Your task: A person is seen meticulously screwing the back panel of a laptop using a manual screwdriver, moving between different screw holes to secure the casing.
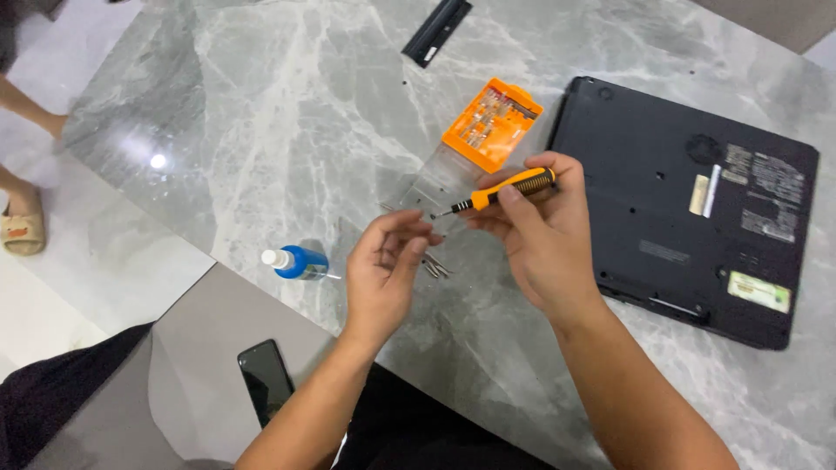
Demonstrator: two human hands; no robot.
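Right hand (544,239) grips an orange-and-black screwdriver (509,188), tip pointing left | left hand (383,270) half open, fingertips at the tip, holding nothing visible | both hover over the grey marble desk (261,113) | orange bit case (492,124) just behind | overturned black laptop (688,204) to the right.

Grey marble-patterned table (287,113) with a glossy top, pale tiled floor (96,252) at left, bright light glare (158,161)

Far edge: we are seeing a black strip (436,30) lying on the grey marble bench (287,122).
Near edge: a blue bottle (297,262) is lying on its side.
Lower ledge: a dark phone (266,379) is resting face up.
Floor: a beige sandal (22,231) is showing at left.
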